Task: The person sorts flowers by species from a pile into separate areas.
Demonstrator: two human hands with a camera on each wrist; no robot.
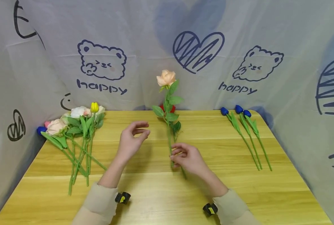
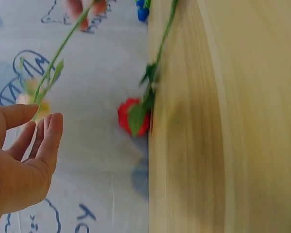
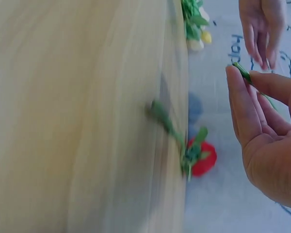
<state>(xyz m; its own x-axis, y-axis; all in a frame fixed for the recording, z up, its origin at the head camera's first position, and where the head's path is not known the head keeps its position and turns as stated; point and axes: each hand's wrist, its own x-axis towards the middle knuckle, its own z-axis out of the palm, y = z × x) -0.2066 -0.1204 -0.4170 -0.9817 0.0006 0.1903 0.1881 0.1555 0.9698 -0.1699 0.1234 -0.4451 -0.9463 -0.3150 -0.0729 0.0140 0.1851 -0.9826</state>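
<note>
My right hand (image 1: 190, 160) pinches the lower stem of a peach rose (image 1: 166, 78) between thumb and fingers. The rose stands nearly upright above the table, its bloom at the top and green leaves along the stem. In the right wrist view the stem's cut end (image 3: 241, 72) sticks out past the fingertips. To the left of that stem, my left hand (image 1: 129, 142) hovers with bent, parted fingers and nothing in its grasp. Behind the peach rose lies a red rose (image 1: 171, 108) on the table, partly hidden by the leaves; its bloom (image 2: 131, 116) shows better in the left wrist view.
A heap of mixed flowers (image 1: 79, 128), white, peach, yellow and blue, lies at the table's left. Several blue tulips (image 1: 239, 109) lie at the right, stems toward me. Printed cloth (image 1: 150, 37) hangs behind the wooden table (image 1: 223, 193).
</note>
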